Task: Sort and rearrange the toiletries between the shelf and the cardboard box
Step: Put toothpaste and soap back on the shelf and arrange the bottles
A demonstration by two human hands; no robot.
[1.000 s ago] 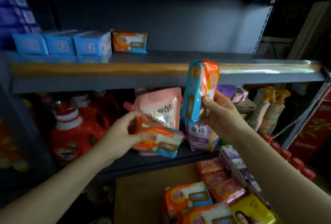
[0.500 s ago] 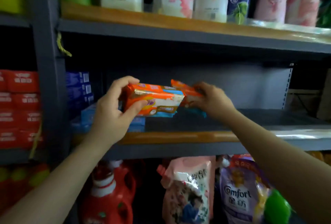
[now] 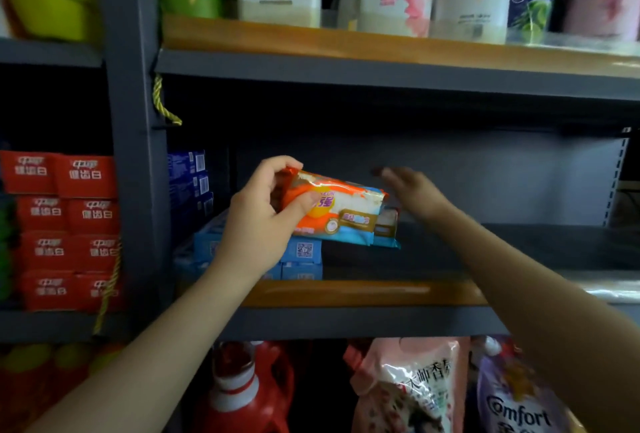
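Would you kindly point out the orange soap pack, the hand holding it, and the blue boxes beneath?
orange soap pack [image 3: 341, 212]: head view, on its printed front face.
left hand [image 3: 258, 228]: head view, on the back of the hand.
blue boxes [image 3: 303, 257]: head view, on the front face with the QR code.

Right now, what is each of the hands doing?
Left hand: gripping the orange-and-blue plastic soap packet by its left end.
Right hand: open, fingers straight, holding nothing.
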